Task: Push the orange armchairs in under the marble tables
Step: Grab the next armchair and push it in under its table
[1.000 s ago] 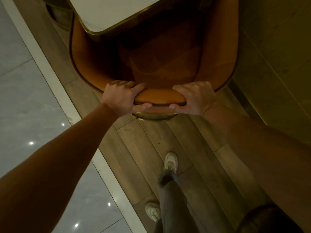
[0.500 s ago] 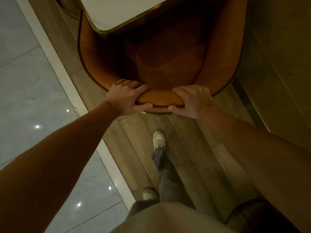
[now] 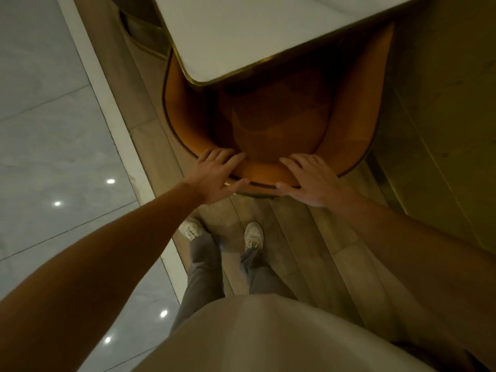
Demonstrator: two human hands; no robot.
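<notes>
An orange armchair (image 3: 351, 111) with a curved back stands below me, its seat partly under the white marble table (image 3: 241, 30), whose gold-edged rounded corner overlaps the seat's front. My left hand (image 3: 218, 173) lies on the left of the backrest top, fingers loosened and spread, thumb under the rim. My right hand (image 3: 308, 178) rests on the right of the backrest top in the same way, fingers over the inner edge. The chair's legs are hidden.
Wooden plank floor (image 3: 300, 237) runs under the chair and my two white shoes (image 3: 253, 234). A white strip (image 3: 112, 124) borders glossy grey tiles (image 3: 40, 130) on the left. A tan wall panel (image 3: 442, 130) stands close on the right. Another chair's edge (image 3: 142, 36) shows beyond.
The chair has slid further under the table. I have stepped forward, both feet now side by side. Both hands have loosened from a tight grip to flatter, spread fingers on the backrest.
</notes>
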